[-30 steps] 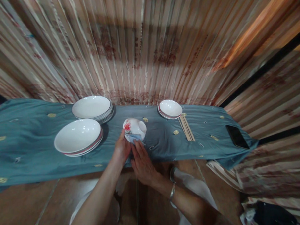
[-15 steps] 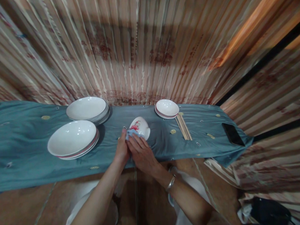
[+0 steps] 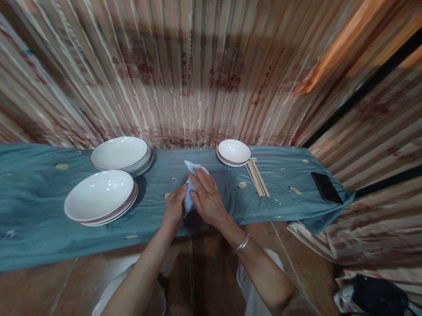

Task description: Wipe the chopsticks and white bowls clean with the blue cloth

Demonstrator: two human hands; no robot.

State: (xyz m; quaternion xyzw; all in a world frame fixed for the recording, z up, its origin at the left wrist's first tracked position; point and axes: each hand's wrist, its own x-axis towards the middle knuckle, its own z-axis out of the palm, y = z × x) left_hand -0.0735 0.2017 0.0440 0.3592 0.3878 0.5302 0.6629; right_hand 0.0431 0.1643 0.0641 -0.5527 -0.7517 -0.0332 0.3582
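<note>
In the middle of the head view, a pale blue cloth (image 3: pixel 189 197) lies between my two hands, over a small white bowl (image 3: pixel 205 170). The bowl is almost wholly hidden; only a sliver of it shows past my right fingers. My left hand (image 3: pixel 174 206) is closed at the left side, gripping the bowl by its edge next to the cloth. From the right, my right hand (image 3: pixel 207 195) presses the cloth against the bowl with its fingers bent over. A silvery bracelet (image 3: pixel 242 243) circles the right wrist.
Stacked large white bowls (image 3: pixel 101 197) and stacked plates (image 3: pixel 121 153) stand left on the blue-green tablecloth (image 3: pixel 31 207). Small stacked bowls (image 3: pixel 234 151), several wooden chopsticks (image 3: pixel 257 178) and a black phone (image 3: pixel 326 188) lie to the right. A patterned curtain (image 3: pixel 200 74) hangs behind.
The bowl has turned from flower side showing to nearly hidden behind my right hand. My right hand has shifted up and right, and more of the cloth now shows, sticking up between the hands.
</note>
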